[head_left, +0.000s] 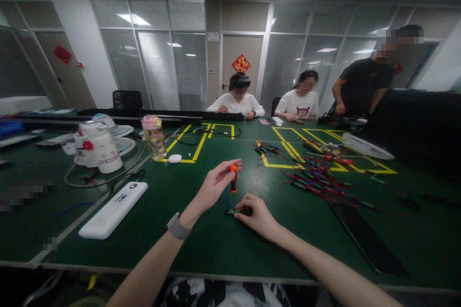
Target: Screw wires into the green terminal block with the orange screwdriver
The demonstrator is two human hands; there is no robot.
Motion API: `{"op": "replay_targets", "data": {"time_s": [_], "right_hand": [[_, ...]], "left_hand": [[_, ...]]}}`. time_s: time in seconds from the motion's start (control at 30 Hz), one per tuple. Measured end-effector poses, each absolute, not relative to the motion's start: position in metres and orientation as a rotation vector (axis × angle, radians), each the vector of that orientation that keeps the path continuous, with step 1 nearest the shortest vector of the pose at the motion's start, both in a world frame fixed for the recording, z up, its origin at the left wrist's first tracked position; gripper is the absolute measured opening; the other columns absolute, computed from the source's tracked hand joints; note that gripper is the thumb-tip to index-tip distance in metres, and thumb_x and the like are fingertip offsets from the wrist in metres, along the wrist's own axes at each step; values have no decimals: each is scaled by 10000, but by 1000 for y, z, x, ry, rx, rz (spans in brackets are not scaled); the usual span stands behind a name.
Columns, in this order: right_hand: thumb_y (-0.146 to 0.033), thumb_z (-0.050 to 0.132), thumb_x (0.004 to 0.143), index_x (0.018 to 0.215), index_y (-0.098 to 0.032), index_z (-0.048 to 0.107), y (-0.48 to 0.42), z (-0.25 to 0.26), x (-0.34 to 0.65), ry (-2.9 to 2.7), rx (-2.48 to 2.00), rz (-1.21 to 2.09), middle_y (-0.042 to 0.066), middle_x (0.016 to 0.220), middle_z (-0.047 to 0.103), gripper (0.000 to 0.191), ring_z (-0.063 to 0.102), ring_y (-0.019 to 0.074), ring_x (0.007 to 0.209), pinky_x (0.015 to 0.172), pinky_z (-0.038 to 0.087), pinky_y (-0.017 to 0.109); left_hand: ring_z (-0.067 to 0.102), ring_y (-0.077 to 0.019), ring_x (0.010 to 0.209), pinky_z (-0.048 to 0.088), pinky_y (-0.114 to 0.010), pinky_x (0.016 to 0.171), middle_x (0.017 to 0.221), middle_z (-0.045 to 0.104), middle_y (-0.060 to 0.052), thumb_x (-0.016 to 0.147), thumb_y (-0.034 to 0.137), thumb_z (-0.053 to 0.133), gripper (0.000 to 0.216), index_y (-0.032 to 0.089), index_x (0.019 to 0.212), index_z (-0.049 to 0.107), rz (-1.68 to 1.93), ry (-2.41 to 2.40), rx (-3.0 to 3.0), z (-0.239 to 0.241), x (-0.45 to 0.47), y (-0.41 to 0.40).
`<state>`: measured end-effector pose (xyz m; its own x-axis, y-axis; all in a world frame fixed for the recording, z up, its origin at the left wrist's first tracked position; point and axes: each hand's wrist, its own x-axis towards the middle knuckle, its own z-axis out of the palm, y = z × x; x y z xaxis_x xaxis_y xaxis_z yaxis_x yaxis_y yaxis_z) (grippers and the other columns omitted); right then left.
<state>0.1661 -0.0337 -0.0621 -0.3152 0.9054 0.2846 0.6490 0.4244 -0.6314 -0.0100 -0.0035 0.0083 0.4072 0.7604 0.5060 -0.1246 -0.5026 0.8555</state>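
Observation:
My left hand (pixel 214 184), with a watch on its wrist, is closed round the orange-and-black handle of a screwdriver (pixel 234 183). The screwdriver stands upright, its thin shaft pointing down at a small green circuit board (pixel 230 211) on the green table (pixel 201 254). Whether the tip touches a screw is too small to tell. My right hand (pixel 257 215) rests on the table and pinches the board's right end between thumb and fingers. A blue wire rises near the board's left side, close to the screwdriver shaft.
Wired circuit boards (pixel 317 177) lie heaped at the right, near a dark flat panel (pixel 367 237). On the left are a white oblong case (pixel 113 211), a pink-lidded bottle (pixel 154 138) and a white jug (pixel 103 148). Several people are across the table.

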Motion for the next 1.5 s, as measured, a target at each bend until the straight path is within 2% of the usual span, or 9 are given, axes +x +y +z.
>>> {"op": "replay_targets", "data": {"time_s": [0.1, 0.23, 0.9, 1.5], "right_hand": [[-121, 735, 730, 789, -174, 754, -33, -64, 166, -2064, -1309, 535, 38, 800, 657, 82, 601, 179, 766, 708, 455, 275], [-123, 743, 732, 775, -168, 753, -33, -65, 166, -2058, -1291, 534, 36, 792, 656, 63, 599, 174, 758, 694, 449, 269], [-114, 762, 725, 731, -160, 741, -28, -72, 168, -2037, -1245, 559, 22, 767, 639, 50, 582, 161, 724, 658, 420, 255], [-113, 757, 723, 720, -157, 731, -28, -73, 168, -2014, -1215, 583, 26, 778, 648, 51, 594, 168, 743, 685, 426, 267]], "left_hand": [[598, -196, 972, 561, -338, 837, 1111, 552, -71, 863, 319, 629, 321, 218, 1167, 648, 1294, 595, 1747, 5, -9, -4], [561, -141, 815, 576, -298, 752, 951, 483, -24, 863, 302, 625, 268, 228, 1115, 673, 1327, 646, 1794, 8, -9, -8], [595, -110, 730, 572, -267, 660, 914, 455, -8, 887, 246, 588, 216, 221, 1084, 672, 1229, 550, 1943, 18, -9, -8], [624, -129, 796, 578, -280, 716, 989, 498, -36, 911, 213, 534, 219, 205, 1097, 649, 1079, 522, 2064, 29, -14, -12]]}}
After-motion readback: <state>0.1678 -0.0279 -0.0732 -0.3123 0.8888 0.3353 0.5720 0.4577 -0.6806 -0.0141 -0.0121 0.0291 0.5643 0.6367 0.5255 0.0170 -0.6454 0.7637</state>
